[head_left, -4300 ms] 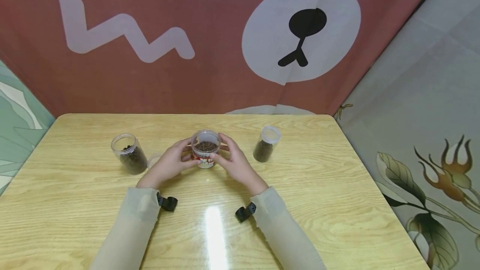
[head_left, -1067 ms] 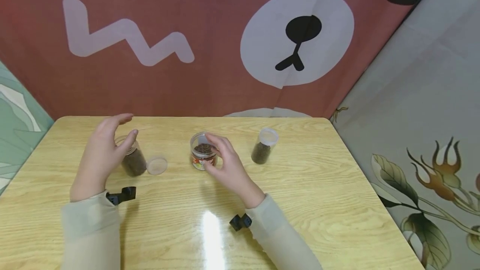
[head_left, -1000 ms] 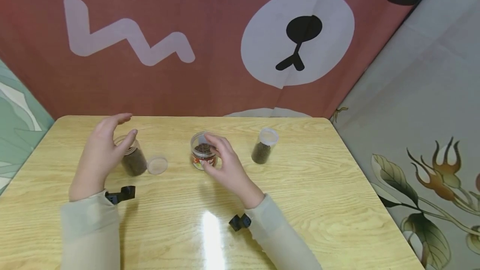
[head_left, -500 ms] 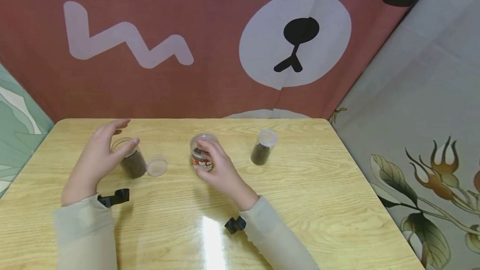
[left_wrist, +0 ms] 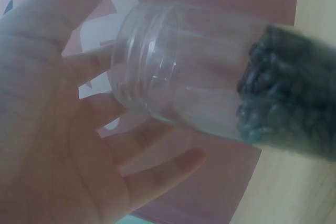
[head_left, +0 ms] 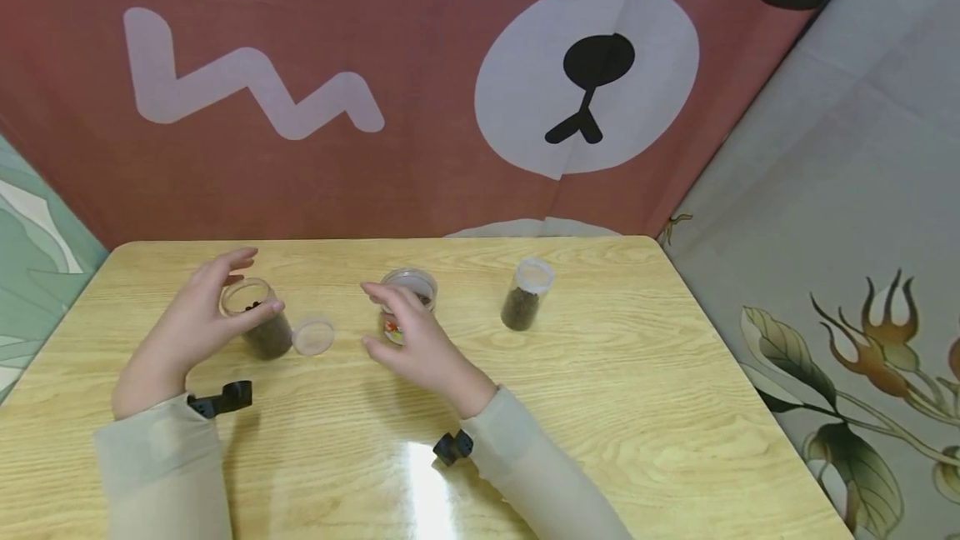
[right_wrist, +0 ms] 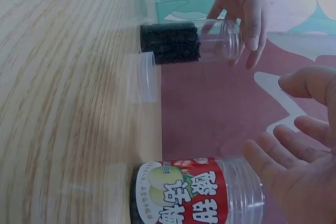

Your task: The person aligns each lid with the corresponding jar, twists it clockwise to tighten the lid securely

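Note:
On the left of the table stands a tall clear jar (head_left: 268, 338) without a lid, partly filled with dark beans (left_wrist: 294, 93). My left hand (head_left: 183, 325) is at its rim, thumb and fingers spread to either side of the neck. In the left wrist view the palm (left_wrist: 58, 129) faces the mouth with fingers loosely extended. My right hand (head_left: 420, 348) is in front of a short clear jar (right_wrist: 205, 198) with a red label and partly hides it in the head view. Its fingers are parted and hold nothing.
A round translucent lid (head_left: 313, 337) lies just right of the tall jar. Farther right stands a narrower jar (head_left: 521, 307) with a white top and dark contents. A red cloth (head_left: 420, 182) hangs behind the table's back edge.
Both hands were around the short jar at first; the left has since moved over to the tall jar and lowered toward its rim. The right hand has slid left, off the short jar.

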Tool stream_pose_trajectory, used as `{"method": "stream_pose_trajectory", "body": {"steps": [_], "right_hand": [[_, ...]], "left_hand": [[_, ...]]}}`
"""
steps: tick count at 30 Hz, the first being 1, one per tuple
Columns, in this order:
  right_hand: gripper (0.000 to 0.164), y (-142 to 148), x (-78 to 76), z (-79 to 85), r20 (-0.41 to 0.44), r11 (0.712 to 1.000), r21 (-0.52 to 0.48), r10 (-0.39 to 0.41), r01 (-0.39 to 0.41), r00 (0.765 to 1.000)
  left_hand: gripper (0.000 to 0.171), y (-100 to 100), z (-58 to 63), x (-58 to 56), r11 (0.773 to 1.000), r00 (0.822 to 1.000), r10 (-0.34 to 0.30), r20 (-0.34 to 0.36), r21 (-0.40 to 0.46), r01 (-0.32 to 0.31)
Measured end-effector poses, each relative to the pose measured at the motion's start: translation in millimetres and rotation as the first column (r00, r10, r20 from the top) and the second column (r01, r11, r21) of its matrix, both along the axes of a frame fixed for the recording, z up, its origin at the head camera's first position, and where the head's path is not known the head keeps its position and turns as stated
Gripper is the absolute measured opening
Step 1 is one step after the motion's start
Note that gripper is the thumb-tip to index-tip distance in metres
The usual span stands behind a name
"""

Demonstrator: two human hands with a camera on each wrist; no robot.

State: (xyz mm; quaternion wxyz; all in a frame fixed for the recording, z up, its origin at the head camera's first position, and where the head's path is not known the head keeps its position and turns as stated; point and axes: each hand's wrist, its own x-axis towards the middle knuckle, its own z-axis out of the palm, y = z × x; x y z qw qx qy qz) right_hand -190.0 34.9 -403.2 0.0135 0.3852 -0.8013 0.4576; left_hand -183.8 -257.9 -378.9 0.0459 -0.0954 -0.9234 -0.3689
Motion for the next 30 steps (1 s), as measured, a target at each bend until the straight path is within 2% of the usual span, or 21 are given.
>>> {"method": "stream_pose_trajectory", "body": {"steps": [9,16,23,30], "right_hand": [[0.062,-9,-4.0,-4.9,0.014,0.999,0.044,-0.009,0.008,1.000],[0.063,-17,-10.6,-8.2,0.043,0.995,0.101,-0.001,-0.004,0.999],[0.064,-27,-15.0,-9.2,0.106,0.984,0.173,0.022,-0.040,0.994],[0.067,-43,-18.4,-8.4,0.025,0.946,0.323,-0.009,0.001,1.000]], "left_hand": [[0.095,-7,-6.1,0.0,0.999,0.996,-0.034,0.085,0.015,0.033],[0.088,-8,-14.7,-2.9,0.994,0.982,-0.080,0.169,0.093,0.065],[0.077,-9,-18.2,-2.0,0.993,0.987,-0.063,0.148,0.104,0.047],[0.074,-11,-20.2,-2.6,0.993,0.990,-0.064,0.127,0.102,0.051]]}}
